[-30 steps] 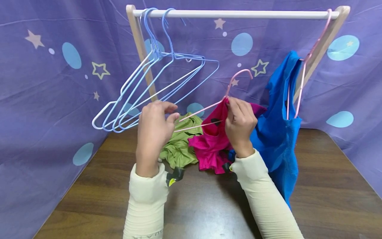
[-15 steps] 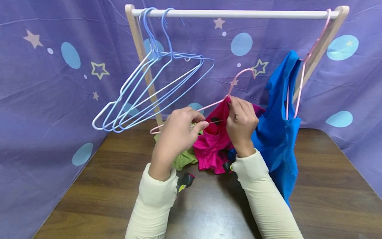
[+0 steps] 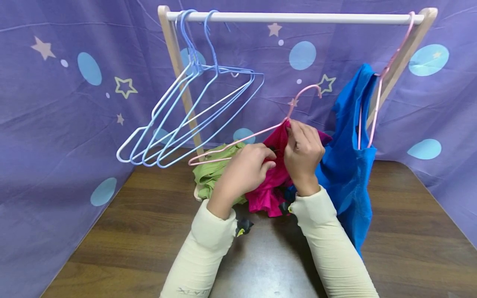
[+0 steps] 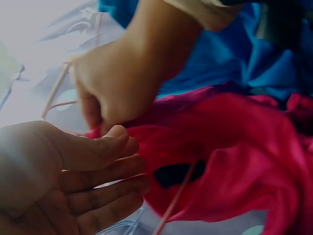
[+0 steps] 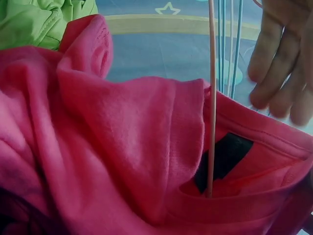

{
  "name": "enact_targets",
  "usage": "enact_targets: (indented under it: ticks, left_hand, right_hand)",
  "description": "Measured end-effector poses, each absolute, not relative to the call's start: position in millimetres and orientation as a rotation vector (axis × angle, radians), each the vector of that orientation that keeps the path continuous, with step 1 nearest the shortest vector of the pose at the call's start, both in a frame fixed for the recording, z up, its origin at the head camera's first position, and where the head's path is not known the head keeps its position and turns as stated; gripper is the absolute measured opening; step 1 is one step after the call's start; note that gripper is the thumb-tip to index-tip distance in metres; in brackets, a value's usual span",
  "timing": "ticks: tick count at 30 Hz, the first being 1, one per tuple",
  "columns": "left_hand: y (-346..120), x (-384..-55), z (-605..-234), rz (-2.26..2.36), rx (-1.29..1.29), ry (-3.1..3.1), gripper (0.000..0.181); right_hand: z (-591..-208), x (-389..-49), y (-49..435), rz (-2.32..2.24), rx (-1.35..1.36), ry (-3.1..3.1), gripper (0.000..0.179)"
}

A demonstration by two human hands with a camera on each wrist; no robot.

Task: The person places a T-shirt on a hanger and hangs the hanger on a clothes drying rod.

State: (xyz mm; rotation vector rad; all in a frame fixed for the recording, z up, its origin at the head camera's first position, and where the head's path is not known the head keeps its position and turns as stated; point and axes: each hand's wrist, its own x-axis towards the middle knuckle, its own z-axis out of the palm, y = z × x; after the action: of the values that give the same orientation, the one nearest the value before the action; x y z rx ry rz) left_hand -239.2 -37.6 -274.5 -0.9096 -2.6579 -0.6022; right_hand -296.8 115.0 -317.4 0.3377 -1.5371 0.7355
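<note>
My right hand (image 3: 304, 149) pinches the neckline of a magenta shirt (image 3: 262, 198) against the neck of a pink wire hanger (image 3: 257, 134). One arm of the hanger lies inside the shirt; the other sticks out to the left, its lower bar crossing the neck opening, where a black label (image 5: 227, 159) shows. Close to that opening is my left hand (image 3: 247, 169), holding nothing. Its fingers (image 4: 110, 191) are extended and slightly spread in the left wrist view, with the thumb near the collar. The hanger's hook points up, off the rail.
Several blue and white hangers (image 3: 193, 103) hang at the left of a white rail (image 3: 298, 17). A blue garment (image 3: 346, 165) hangs on another pink hanger at the right. Behind my left hand, a green garment (image 3: 210, 174) lies crumpled on the wooden table (image 3: 123, 248).
My left hand has moved right, along the hanger's free arm to the shirt's neck opening, leaving that arm uncovered. My right hand keeps its pinch, shifting slightly right with the hanger.
</note>
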Motion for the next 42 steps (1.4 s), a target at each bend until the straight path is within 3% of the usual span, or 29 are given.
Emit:
enact_targets:
  ticks: [11, 19, 26, 35, 42]
  left_hand:
    - [-18, -257, -301, -0.443, -0.954, -2.757, 0.011]
    - [-18, -254, -306, -0.285, -0.728, -2.898, 0.037]
    - [-31, -253, -300, -0.226, -0.694, -2.911, 0.017]
    - [-60, -247, -277, -0.414, -0.736, -2.875, 0.022]
    - [-81, -233, -258, -0.567, -0.750, -2.746, 0.015]
  right_hand:
    - [-315, -295, 116, 0.745, 0.312, -1.541, 0.019]
    - [-313, -295, 120, 0.756, 0.255, -1.536, 0.016]
    - [-313, -296, 123, 0.766, 0.201, -1.538, 0.016]
    - [-313, -296, 127, 0.774, 0.171, -1.558, 0.018]
    - [-314, -297, 131, 0.775, 0.134, -1.570, 0.020]
